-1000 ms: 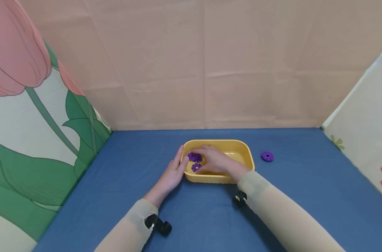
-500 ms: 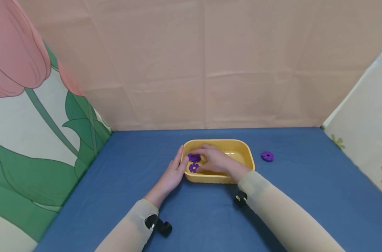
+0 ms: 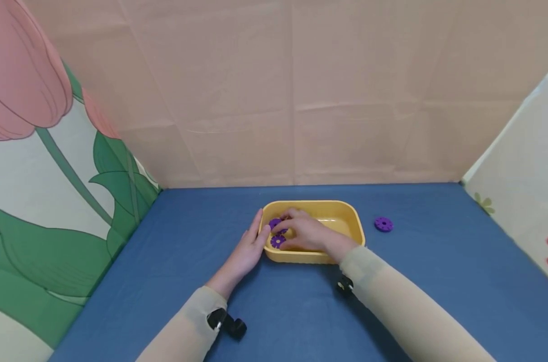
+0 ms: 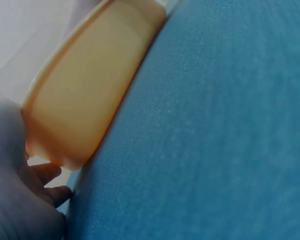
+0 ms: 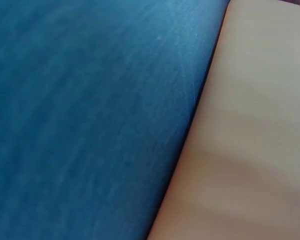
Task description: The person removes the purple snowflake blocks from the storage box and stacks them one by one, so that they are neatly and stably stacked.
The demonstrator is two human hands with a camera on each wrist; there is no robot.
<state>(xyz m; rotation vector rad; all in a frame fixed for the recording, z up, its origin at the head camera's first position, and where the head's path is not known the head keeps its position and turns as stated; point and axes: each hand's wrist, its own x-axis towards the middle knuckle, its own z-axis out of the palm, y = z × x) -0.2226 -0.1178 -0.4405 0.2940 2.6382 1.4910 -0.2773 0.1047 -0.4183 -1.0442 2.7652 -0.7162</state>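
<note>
A yellow rectangular tray (image 3: 345, 225) stands on the blue table. Along its left end, my left hand (image 3: 249, 246) holds the wall, thumb at the rim and fingers on the outside. The left wrist view shows this hand (image 4: 20, 190) at the end of the yellow tray (image 4: 85, 75). Reaching over the front rim, my right hand (image 3: 307, 232) has bent, spread fingers above purple notched discs in the left part of the tray. One flower-like purple disc (image 3: 277, 242) lies near the thumb; another purple disc (image 3: 275, 222) is partly covered by fingers. No grip on a disc is visible.
Another purple disc (image 3: 383, 224) lies on the blue table (image 3: 283, 311), right of the tray. A plain beige wall sheet (image 3: 292, 100) rises behind. Only the tray's outer wall (image 5: 245, 125) and blue cloth show in the right wrist view.
The right hand's fingers have shifted slightly over the discs, showing more of the upper one. The lower disc has slid a little left. Left hand and tray stay in place.
</note>
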